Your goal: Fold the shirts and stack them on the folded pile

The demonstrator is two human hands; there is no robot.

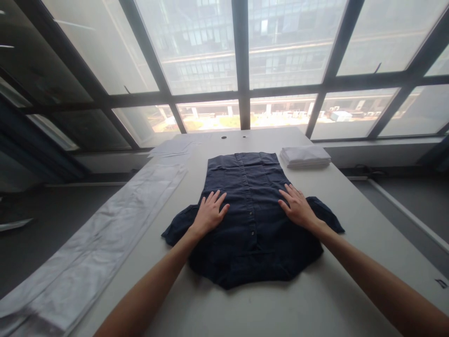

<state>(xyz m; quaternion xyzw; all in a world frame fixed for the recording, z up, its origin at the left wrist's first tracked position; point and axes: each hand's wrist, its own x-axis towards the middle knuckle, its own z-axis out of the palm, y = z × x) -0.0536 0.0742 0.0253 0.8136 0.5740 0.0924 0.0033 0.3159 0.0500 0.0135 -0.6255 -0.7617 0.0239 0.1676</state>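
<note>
Smooth table [228, 311] | creased navy shirt [245, 210] | left hand [209, 211], right hand [297, 206]: fingers splayed atop, gripping nothing

White table [252, 311] is the landmark. Folded white cloth stack [306, 157] on its far right part. Long, wrinkled white sheet [105, 229] along its left side; flat white pieces [173, 147] at far left corner. Two small round fittings [223, 137] near far edge. Small dark mark [441, 283] by right edge. Beyond table: dark-framed windows [199, 47], building outside. Dark curtain [38, 140] left of table, grey floor [410, 187] either side.
</note>
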